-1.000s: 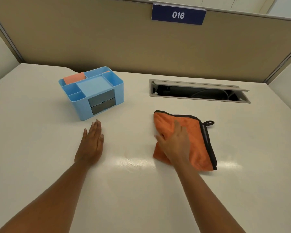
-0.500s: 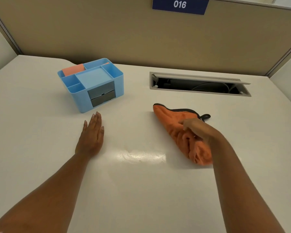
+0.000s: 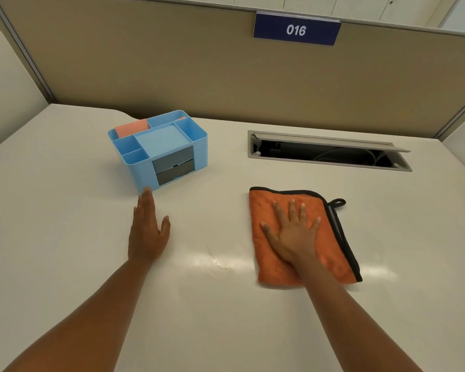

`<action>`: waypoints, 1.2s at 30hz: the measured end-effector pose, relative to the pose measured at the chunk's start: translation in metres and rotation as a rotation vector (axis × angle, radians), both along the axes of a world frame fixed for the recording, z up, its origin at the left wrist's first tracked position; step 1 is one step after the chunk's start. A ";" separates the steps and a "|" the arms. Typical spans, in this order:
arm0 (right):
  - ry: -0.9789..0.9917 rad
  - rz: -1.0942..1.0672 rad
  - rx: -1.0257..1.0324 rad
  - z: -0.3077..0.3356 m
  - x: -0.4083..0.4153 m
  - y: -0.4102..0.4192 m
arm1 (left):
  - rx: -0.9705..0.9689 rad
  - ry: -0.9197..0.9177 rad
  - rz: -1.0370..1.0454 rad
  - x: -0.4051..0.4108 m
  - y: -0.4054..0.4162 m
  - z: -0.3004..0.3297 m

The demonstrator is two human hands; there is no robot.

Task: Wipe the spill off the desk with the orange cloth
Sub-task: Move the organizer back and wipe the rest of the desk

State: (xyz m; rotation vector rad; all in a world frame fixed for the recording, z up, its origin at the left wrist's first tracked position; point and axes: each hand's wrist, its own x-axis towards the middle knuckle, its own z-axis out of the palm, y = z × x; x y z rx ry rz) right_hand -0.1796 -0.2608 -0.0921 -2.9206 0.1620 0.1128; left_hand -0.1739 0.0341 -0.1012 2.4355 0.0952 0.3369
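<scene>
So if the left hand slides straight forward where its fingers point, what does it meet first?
The blue organizer. The left hand lies flat on the desk, its fingertips already at the organizer's near corner; whether they touch is unclear.

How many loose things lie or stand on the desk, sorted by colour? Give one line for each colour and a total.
Orange: 1, the orange cloth, flat under the right hand.
Blue: 1, the blue organiser, beyond the left hand; something salmon-pink shows in its back compartment, not counted.
Total: 2 things on the desk.
</scene>
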 end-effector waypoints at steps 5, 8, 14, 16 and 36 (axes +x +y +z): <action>-0.153 -0.019 0.067 0.022 0.033 0.025 | -0.055 -0.049 0.215 0.021 0.003 0.026; -0.153 0.065 0.145 0.032 0.058 0.054 | -0.120 -0.072 0.245 0.041 0.009 0.038; -0.140 0.073 0.689 0.069 0.122 0.104 | -0.194 -0.176 0.289 0.076 0.019 0.046; -0.106 -0.020 0.848 0.082 0.141 0.118 | -0.198 -0.197 0.324 0.082 0.022 0.044; -0.304 -0.305 0.646 0.107 0.207 0.114 | -0.175 -0.344 0.157 0.146 0.021 0.073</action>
